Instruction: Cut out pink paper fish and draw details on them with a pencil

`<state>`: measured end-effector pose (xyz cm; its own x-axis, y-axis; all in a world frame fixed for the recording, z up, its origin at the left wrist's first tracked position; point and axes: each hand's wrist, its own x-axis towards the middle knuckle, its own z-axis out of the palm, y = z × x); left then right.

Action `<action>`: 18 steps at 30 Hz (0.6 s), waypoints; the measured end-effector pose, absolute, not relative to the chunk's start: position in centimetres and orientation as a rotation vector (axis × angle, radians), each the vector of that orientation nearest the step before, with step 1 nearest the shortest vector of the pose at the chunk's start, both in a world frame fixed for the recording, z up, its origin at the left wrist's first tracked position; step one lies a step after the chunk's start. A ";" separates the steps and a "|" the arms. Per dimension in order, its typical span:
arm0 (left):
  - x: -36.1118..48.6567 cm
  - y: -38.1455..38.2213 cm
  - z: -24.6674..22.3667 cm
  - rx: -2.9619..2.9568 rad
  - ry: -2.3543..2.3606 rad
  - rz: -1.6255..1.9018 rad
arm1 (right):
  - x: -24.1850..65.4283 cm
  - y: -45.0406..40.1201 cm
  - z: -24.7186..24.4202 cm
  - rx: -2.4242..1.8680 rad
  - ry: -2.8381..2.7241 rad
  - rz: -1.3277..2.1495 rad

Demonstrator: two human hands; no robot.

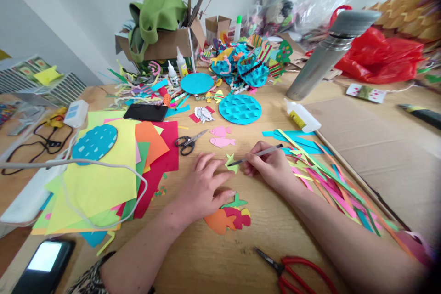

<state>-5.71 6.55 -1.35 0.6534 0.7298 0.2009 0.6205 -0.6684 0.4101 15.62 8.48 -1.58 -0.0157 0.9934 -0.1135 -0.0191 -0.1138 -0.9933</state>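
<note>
My right hand (267, 161) grips a slim grey pen (265, 151), its tip on a small yellow-green paper fish (232, 164). Flat on the table with fingers spread, my left hand (206, 186) lies just left of that fish, a fingertip close to its edge. Two pink paper fish (222, 141) lie above it. Below, partly beside my left thumb, are orange (217, 221), red and green paper cutouts. Black-handled scissors (188, 143) rest above my left hand, and red-handled scissors (292, 271) lie at the near edge.
Coloured paper sheets (103, 183) and a cable cover the left side. Paper strips (334, 188) and cardboard (389, 147) lie right. Behind stand a glue bottle (303, 117), a steel flask (317, 59), blue discs (240, 109) and a box (168, 48).
</note>
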 end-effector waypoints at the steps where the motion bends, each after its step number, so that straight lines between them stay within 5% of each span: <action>1: -5.7 6.6 -1.4 2.570 1.079 0.512 | 15.6 8.5 -1.6 -1.265 -1.151 1.315; 18: -5.7 6.5 -1.5 2.563 1.072 0.516 | 15.6 8.5 -1.8 -1.268 -1.143 1.309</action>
<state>-5.73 6.50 -1.49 0.6545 0.7276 0.2054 0.6143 -0.6701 0.4166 15.64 8.48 -1.76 -0.0107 0.9938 -0.1110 -0.0242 -0.1113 -0.9935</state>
